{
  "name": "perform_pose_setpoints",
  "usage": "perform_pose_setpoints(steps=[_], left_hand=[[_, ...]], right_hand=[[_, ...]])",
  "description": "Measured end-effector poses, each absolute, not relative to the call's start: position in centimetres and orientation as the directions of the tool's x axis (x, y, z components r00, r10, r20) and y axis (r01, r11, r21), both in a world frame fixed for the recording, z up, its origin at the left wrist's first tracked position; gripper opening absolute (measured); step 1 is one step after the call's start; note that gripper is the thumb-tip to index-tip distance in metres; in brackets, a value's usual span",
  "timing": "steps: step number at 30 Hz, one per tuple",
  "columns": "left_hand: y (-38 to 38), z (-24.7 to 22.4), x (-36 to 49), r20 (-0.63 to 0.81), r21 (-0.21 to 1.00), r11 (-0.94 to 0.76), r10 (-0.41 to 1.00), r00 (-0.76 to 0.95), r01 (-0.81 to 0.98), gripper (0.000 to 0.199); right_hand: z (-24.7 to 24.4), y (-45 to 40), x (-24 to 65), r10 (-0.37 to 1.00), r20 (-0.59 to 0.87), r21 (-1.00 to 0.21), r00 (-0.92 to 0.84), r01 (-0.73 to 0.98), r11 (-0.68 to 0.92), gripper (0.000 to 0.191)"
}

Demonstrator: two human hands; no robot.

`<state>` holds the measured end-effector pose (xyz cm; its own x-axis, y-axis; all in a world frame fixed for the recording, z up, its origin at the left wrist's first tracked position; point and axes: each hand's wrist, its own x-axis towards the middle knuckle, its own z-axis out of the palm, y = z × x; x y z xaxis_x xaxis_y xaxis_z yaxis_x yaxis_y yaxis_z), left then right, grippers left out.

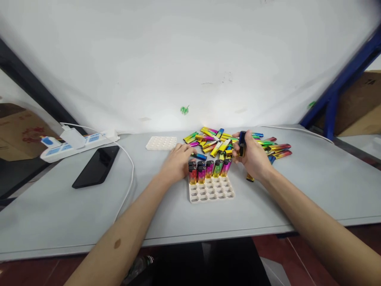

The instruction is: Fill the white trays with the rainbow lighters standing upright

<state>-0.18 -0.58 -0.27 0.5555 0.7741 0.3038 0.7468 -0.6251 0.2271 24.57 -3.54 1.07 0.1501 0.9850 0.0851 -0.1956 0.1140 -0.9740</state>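
Note:
My right hand [253,153] is closed around a lighter [242,143], held roughly upright with its dark end showing between thumb and fingers. Beside the tray's back left corner, my left hand [178,161] has its fingertips closed at the near end of a blue lighter [199,157] that lies low over the table. A white tray with oval holes [212,191] lies between my forearms. Several shiny lighters stand upright in its back rows, among them a red one [193,174], a purple one [201,174] and a green one [218,168].
A loose pile of metallic-coloured lighters [218,145] lies behind the tray, spreading right past my right hand. Another white tray [161,143] is at the back left. On the left are a black phone [95,167], a power strip [80,145] and a white cable [131,178].

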Motion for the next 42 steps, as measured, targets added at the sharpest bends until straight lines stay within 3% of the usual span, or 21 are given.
perform_pose_setpoints(steps=[6,12,21,27,36,42], left_hand=[[-0.77,-0.07,0.07,0.323,0.186,-0.577,0.801,0.505,0.796,0.024],[-0.95,0.08,0.43,0.287,0.162,-0.529,0.833,0.473,0.833,0.028],[-1.06,-0.04,0.33,0.302,0.157,-0.535,0.826,0.476,0.830,0.027],[-0.85,-0.21,0.31,0.314,0.169,-0.541,0.822,0.475,0.824,0.025],[-1.02,0.05,0.35,0.284,0.174,-0.526,0.836,0.469,0.832,0.022],[-0.74,-0.32,0.23,0.294,0.173,-0.547,0.822,0.487,0.819,0.022]], right_hand=[[1.04,-3.75,24.33,0.999,0.017,-0.980,0.036,-0.195,0.024,0.062],[1.09,-3.99,24.07,0.995,-0.039,-0.984,0.090,-0.176,-0.023,0.051],[1.31,-4.14,24.11,0.995,-0.004,-0.979,0.099,-0.201,0.016,0.041],[1.28,-4.07,24.27,0.994,0.006,-0.984,0.113,-0.178,0.026,0.049],[0.80,-3.90,24.37,0.995,0.029,-0.983,0.093,-0.178,0.045,0.042],[0.53,-3.49,24.59,0.994,0.046,-0.983,0.104,-0.172,0.064,0.051]])
